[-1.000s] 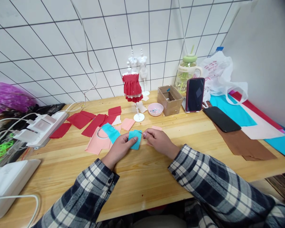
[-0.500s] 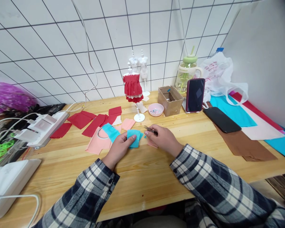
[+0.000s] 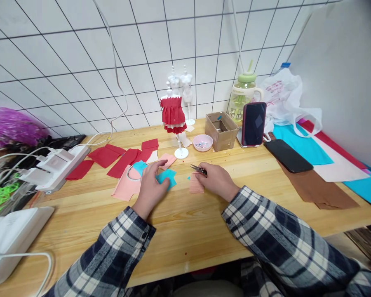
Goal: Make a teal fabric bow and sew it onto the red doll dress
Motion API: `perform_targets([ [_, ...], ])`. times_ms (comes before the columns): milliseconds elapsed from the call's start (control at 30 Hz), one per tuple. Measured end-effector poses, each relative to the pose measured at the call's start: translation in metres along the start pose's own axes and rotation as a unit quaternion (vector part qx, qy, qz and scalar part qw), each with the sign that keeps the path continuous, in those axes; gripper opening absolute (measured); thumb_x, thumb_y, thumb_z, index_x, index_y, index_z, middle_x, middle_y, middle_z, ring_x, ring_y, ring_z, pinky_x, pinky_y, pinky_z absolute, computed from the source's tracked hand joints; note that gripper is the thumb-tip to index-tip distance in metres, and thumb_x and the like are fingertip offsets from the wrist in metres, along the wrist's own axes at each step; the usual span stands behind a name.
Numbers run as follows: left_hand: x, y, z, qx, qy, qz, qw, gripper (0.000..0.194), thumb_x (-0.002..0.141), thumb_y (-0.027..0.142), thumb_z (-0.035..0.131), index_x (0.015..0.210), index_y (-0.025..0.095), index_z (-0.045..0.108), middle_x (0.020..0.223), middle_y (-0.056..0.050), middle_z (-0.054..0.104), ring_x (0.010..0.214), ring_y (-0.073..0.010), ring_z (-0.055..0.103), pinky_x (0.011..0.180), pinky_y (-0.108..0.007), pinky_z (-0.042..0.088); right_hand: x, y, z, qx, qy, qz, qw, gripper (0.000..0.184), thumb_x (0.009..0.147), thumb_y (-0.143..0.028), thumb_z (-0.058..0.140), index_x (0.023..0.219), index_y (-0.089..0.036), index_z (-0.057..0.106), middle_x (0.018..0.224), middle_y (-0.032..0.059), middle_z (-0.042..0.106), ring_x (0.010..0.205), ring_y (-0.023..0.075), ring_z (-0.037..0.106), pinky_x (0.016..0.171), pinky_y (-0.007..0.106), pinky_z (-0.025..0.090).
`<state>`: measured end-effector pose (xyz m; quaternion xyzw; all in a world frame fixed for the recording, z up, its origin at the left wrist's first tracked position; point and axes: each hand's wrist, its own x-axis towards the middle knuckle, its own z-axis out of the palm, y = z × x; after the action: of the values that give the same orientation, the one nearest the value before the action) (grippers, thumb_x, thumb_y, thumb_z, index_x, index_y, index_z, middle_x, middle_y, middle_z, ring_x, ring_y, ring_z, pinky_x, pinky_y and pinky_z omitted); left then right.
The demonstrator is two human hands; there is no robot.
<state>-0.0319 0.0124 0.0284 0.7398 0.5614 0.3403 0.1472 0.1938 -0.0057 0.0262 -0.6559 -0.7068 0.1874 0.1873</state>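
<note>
My left hand [image 3: 151,181] hovers with fingers spread over a small blue cloth piece [image 3: 170,177], which lies on the table partly behind the thumb. Whether the hand touches it, I cannot tell. Another blue piece [image 3: 139,166] shows behind the fingers, over a pink cloth [image 3: 121,189] with a thin white ring [image 3: 128,175]. My right hand [image 3: 218,179] is closed round small thread snips [image 3: 198,168], blades pointing left. Below its fingertips lies a ribbed pink piece [image 3: 197,187] beside a tiny blue scrap [image 3: 189,178].
A small white dress form [image 3: 181,153] wears a red ruffled dress [image 3: 172,111]. Behind stand a pink bowl of beads [image 3: 203,149], a cardboard box [image 3: 225,138] and a propped phone [image 3: 254,123]. Red cloth pieces [image 3: 123,163] lie left; a black phone [image 3: 289,156] and brown cloth [image 3: 315,189] lie right.
My left hand has let go of the blue cloth, opened its fingers and shifted slightly left. The blue piece now lies on the table. My right hand with the snips has barely moved.
</note>
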Motion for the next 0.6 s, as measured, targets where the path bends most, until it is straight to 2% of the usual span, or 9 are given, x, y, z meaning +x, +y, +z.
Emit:
perform_targets([
  [67, -0.001, 0.004, -0.003, 0.032, 0.011, 0.024, 0.999, 0.044, 0.078, 0.031, 0.062, 0.12, 0.022, 0.059, 0.119, -0.008, 0.063, 0.112, -0.0285, 0.054, 0.099, -0.047, 0.038, -0.001, -0.003, 0.003, 0.057, 0.013, -0.027, 0.998, 0.017, 0.087, -0.04, 0.054, 0.087, -0.023, 0.06, 0.079, 0.0005, 0.068, 0.069, 0.016, 0.057, 0.056, 0.025, 0.029],
  [133, -0.003, 0.009, -0.006, 0.034, 0.0, 0.057, 0.998, 0.04, 0.082, 0.043, 0.06, 0.116, 0.023, 0.061, 0.113, -0.007, 0.065, 0.109, -0.0285, 0.055, 0.098, -0.047, 0.038, -0.002, -0.007, 0.005, 0.112, 0.021, -0.052, 0.992, 0.017, 0.086, -0.038, 0.056, 0.086, -0.022, 0.06, 0.076, -0.0006, 0.066, 0.067, 0.0142, 0.055, 0.057, 0.024, 0.031],
  [233, -0.006, 0.014, -0.006, 0.009, -0.057, 0.117, 0.992, 0.041, 0.083, 0.051, 0.06, 0.111, 0.022, 0.063, 0.112, -0.008, 0.067, 0.109, -0.0279, 0.055, 0.097, -0.044, 0.038, -0.005, -0.012, 0.008, 0.194, 0.021, -0.082, 0.977, 0.017, 0.084, -0.037, 0.058, 0.084, -0.02, 0.06, 0.075, -0.0009, 0.064, 0.067, 0.0129, 0.054, 0.06, 0.023, 0.035],
  [333, -0.009, 0.017, -0.001, -0.03, -0.135, 0.147, 0.979, 0.039, 0.081, 0.05, 0.063, 0.108, 0.022, 0.065, 0.11, -0.008, 0.068, 0.106, -0.0264, 0.057, 0.094, -0.04, 0.04, -0.006, -0.015, 0.009, 0.258, 0.01, -0.105, 0.96, 0.015, 0.083, -0.034, 0.06, 0.084, -0.018, 0.059, 0.077, -0.0009, 0.062, 0.069, 0.0123, 0.052, 0.063, 0.023, 0.037],
  [400, -0.011, 0.019, 0.002, -0.061, -0.184, 0.125, 0.973, 0.032, 0.085, 0.046, 0.059, 0.103, 0.022, 0.067, 0.103, -0.007, 0.07, 0.097, -0.0243, 0.06, 0.089, -0.036, 0.043, -0.006, -0.016, 0.009, 0.28, -0.002, -0.113, 0.953, 0.015, 0.081, -0.033, 0.061, 0.083, -0.018, 0.058, 0.076, -0.0014, 0.06, 0.068, 0.0121, 0.051, 0.062, 0.023, 0.037],
  [467, -0.013, 0.02, 0.004, -0.093, -0.212, 0.076, 0.97, 0.03, 0.088, 0.045, 0.054, 0.102, 0.022, 0.068, 0.096, -0.005, 0.071, 0.09, -0.0226, 0.062, 0.083, -0.033, 0.045, -0.005, -0.016, 0.009, 0.289, 0.001, -0.113, 0.951, 0.016, 0.079, -0.033, 0.062, 0.08, -0.018, 0.057, 0.074, -0.0015, 0.057, 0.068, 0.0125, 0.049, 0.062, 0.023, 0.037],
  [533, -0.014, 0.02, 0.004, -0.137, -0.22, 0.025, 0.966, 0.033, 0.088, 0.045, 0.053, 0.105, 0.021, 0.067, 0.09, -0.004, 0.071, 0.083, -0.0214, 0.063, 0.078, -0.031, 0.047, -0.004, -0.015, 0.009, 0.299, 0.015, -0.105, 0.949, 0.017, 0.079, -0.034, 0.061, 0.078, -0.018, 0.056, 0.075, -0.0009, 0.057, 0.07, 0.0133, 0.05, 0.064, 0.025, 0.038],
  [600, -0.014, 0.019, 0.004, -0.174, -0.203, -0.015, 0.963, 0.035, 0.086, 0.046, 0.056, 0.106, 0.02, 0.066, 0.087, -0.003, 0.071, 0.078, -0.0204, 0.063, 0.073, -0.029, 0.047, -0.003, -0.013, 0.01, 0.314, 0.022, -0.096, 0.944, 0.017, 0.081, -0.035, 0.059, 0.081, -0.018, 0.056, 0.078, -0.0005, 0.057, 0.073, 0.0138, 0.051, 0.067, 0.025, 0.039],
])
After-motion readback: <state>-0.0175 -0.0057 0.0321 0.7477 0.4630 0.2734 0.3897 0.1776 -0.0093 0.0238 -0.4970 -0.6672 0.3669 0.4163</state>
